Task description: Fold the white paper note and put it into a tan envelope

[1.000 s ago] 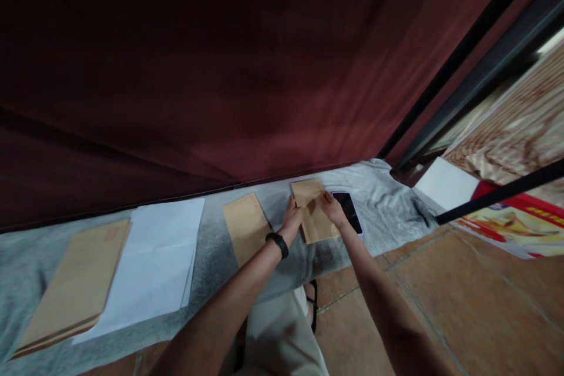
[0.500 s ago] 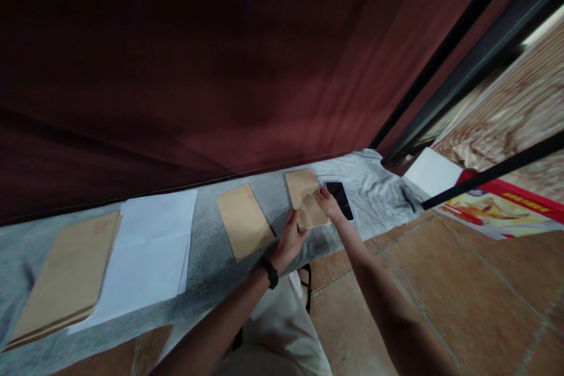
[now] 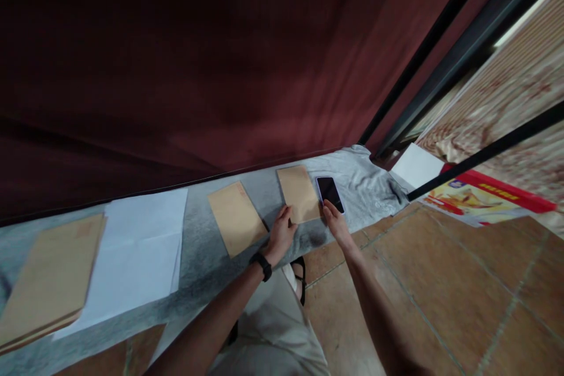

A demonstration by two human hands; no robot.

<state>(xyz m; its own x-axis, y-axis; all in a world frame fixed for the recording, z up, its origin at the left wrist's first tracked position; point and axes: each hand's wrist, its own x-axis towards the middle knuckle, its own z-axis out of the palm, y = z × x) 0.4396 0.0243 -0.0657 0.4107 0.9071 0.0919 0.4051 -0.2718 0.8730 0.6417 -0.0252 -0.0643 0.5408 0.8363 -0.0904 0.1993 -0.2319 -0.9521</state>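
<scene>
A small brown paper envelope [image 3: 300,189] lies before me on the grey cloth, with both hands at its near end. My left hand [image 3: 281,234] is closed at its lower left edge, thumb and fingers together. At the lower right corner, my right hand [image 3: 335,220] pinches the envelope's edge, close beside a dark-screened phone [image 3: 330,192]. Another brown envelope [image 3: 237,217] with faint reddish print rests to the left, apart from my left hand. A black band [image 3: 261,264] is around my left wrist.
Further left are white paper sheets [image 3: 136,252] and a stack of larger brown envelopes [image 3: 55,273]. The grey cloth [image 3: 196,241] covers a narrow surface against a dark red curtain [image 3: 211,100]. Black poles [image 3: 484,153] and a red-and-yellow printed box [image 3: 480,194] stand at right.
My right hand has moved down from the envelope's right side to its lower right corner. The raised, folded-looking part of the envelope now lies flat. The view has shifted slightly.
</scene>
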